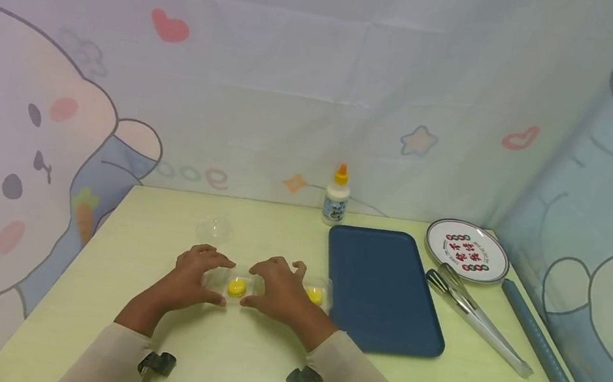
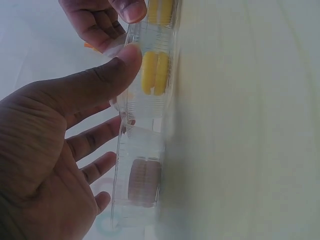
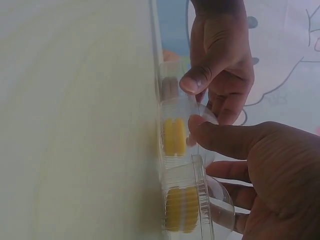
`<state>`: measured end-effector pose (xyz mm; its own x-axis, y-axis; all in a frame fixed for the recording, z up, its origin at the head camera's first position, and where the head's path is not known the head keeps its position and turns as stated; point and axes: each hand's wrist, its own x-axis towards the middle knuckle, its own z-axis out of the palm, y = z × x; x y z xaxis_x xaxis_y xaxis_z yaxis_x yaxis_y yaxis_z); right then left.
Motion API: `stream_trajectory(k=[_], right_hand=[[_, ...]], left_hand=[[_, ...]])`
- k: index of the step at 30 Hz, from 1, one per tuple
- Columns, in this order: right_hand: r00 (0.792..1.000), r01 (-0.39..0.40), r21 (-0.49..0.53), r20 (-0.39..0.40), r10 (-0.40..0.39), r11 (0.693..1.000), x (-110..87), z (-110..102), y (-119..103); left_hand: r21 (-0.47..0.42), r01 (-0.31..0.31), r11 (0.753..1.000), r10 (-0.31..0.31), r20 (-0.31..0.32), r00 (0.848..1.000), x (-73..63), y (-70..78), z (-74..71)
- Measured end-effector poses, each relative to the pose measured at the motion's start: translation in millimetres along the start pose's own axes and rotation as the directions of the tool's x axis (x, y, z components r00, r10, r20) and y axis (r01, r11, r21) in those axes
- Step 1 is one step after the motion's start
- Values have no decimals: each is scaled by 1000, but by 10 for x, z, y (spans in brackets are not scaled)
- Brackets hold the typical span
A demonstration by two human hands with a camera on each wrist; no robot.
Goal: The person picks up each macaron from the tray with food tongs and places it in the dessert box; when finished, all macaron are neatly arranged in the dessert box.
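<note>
A long clear plastic macaron box (image 1: 255, 284) lies on the table under both hands. Two yellow macarons (image 3: 175, 136) and a brownish macaron (image 2: 144, 182) sit in its separate compartments. My left hand (image 1: 192, 276) and right hand (image 1: 280, 289) face each other across the middle compartment. Each has its thumb at the near rim and fingers reaching over to the far side, gripping the box edges. A clear dome (image 3: 220, 200) rises above the right-end compartment, beside my right fingers. Another clear dome lid (image 1: 214, 229) lies apart behind my left hand.
To the right lies a dark blue tray (image 1: 384, 288). Beyond it are a printed plate (image 1: 466, 251), metal tongs (image 1: 480, 319) and a long dark grey strip (image 1: 544, 349). A white bottle with an orange tip (image 1: 336, 199) stands at the back, near the cartoon curtain (image 1: 298, 84).
</note>
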<state>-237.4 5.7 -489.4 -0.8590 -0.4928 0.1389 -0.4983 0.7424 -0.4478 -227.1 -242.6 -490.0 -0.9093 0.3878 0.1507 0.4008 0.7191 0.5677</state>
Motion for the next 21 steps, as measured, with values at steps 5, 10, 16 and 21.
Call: stream_trajectory(k=[5, 10, 16, 21], right_hand=[[1000, 0, -4, 0, 0, 1000, -3, 0, 5], [1000, -6, -9, 1, 6, 1000, -4, 8, 17], [999, -36, -7, 35, 36, 999, -8, 10, 24], [998, -47, -13, 44, 48, 999, -2, 20, 27]], left_hand=[[16, 14, 1000, -14, -2, 1000, 4, 14, 20], [16, 30, 999, -30, 0, 1000, 13, 24, 25], [28, 49, 998, -50, 21, 999, 14, 14, 42], [36, 47, 998, -47, 13, 999, 9, 16, 51]])
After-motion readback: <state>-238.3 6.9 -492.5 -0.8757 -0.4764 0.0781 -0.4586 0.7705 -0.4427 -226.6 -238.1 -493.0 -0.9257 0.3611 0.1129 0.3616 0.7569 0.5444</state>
